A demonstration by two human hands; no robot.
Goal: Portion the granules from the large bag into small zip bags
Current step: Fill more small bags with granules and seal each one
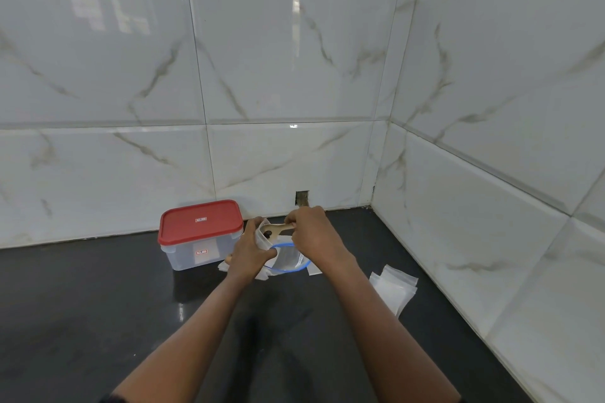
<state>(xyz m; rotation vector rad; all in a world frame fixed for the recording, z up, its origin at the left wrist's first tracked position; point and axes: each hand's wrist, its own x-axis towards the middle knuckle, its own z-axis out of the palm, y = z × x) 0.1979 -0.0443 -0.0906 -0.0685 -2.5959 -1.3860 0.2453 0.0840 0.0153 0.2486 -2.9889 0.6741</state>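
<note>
Red-lidded clear tub [201,232] left of centre on black counter [82,304], lid on, just beside the work. Next to it, left hand [252,250], fingers curled round a small zip bag [262,235], holding its mouth up and open toward the right. Crossing into that mouth, wooden spoon [278,228], long axis nearly level, bowl at the left end inside the bag with dark granules [267,233] on it, handle running right. Right hand [311,232] clenched on the handle end, knuckles up, wrist bent down from a forearm reaching in from lower right of the frame. Directly under both hands, large bag [288,260], blue zip rim gaping upward, resting on the counter; contents hard to make out through the plastic. Further right, well apart, loose stack of spare small bags [394,288] lying flat near the tiled wall [491,173]. Looks like mid-transfer; needs a roll of the right wrist to empty the bowl leftward and down into the small bag, mouth held spread by the left hand; any spill likely caught by the large bag below
</note>
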